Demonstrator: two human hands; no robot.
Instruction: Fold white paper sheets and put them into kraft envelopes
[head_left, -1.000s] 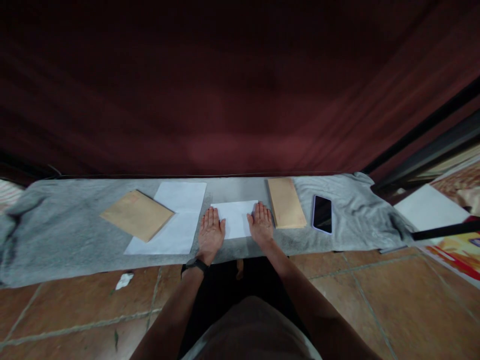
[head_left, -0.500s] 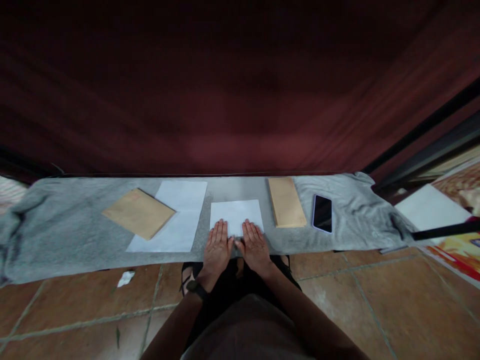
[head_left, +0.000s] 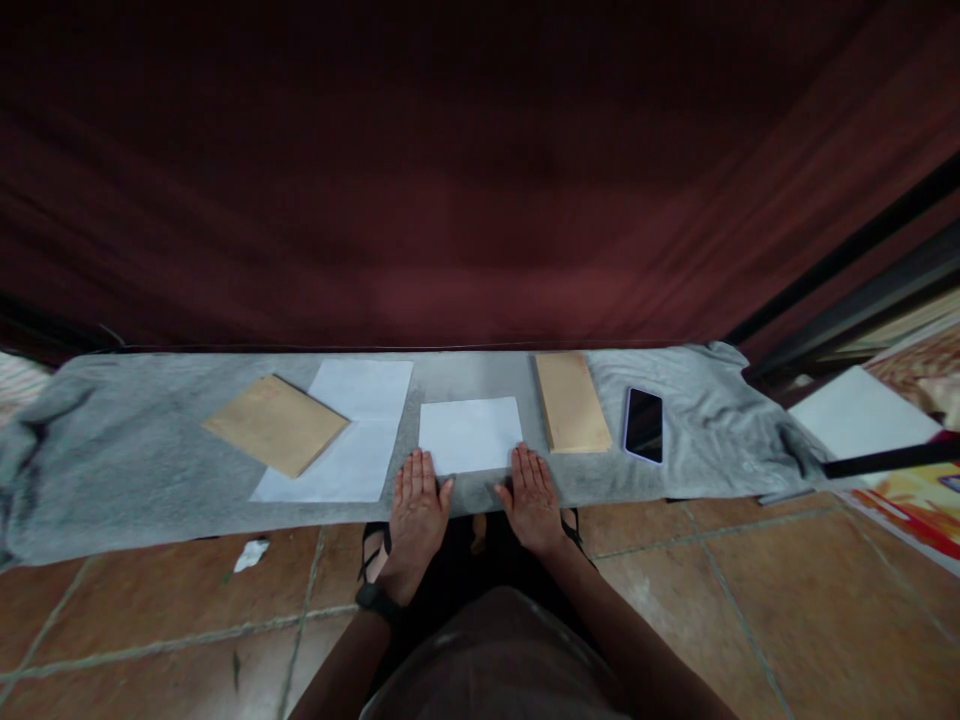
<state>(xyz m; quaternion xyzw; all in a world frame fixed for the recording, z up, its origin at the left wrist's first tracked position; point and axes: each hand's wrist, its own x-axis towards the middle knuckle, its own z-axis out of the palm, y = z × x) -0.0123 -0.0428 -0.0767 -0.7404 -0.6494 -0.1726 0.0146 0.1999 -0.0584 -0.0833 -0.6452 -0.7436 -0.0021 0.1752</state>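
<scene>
A white sheet of paper [head_left: 470, 435], which looks folded, lies flat in front of me on a grey cloth [head_left: 142, 480]. My left hand [head_left: 418, 508] rests palm down at its near left corner, fingers stretched out and thumb apart. At the near right corner lies my right hand [head_left: 532, 500], also flat, its fingertips by the paper's edge. Neither hand grips anything. To the left, a larger white sheet [head_left: 367, 455] is partly covered by brown envelopes [head_left: 277, 425]. Right of the folded paper stands a neat stack of brown envelopes [head_left: 572, 403].
A phone [head_left: 644, 425] with a dark screen lies right of the envelope stack. Behind the cloth-covered surface hangs a dark red cloth [head_left: 480, 250]. Below is a tiled floor [head_left: 675, 600] with a crumpled white scrap [head_left: 251, 555]. A white sheet and a colourful box [head_left: 919, 510] are at far right.
Both hands have slid outward and slightly toward me, from the middle of the folded paper to its near corners. More of the paper's surface shows now.
</scene>
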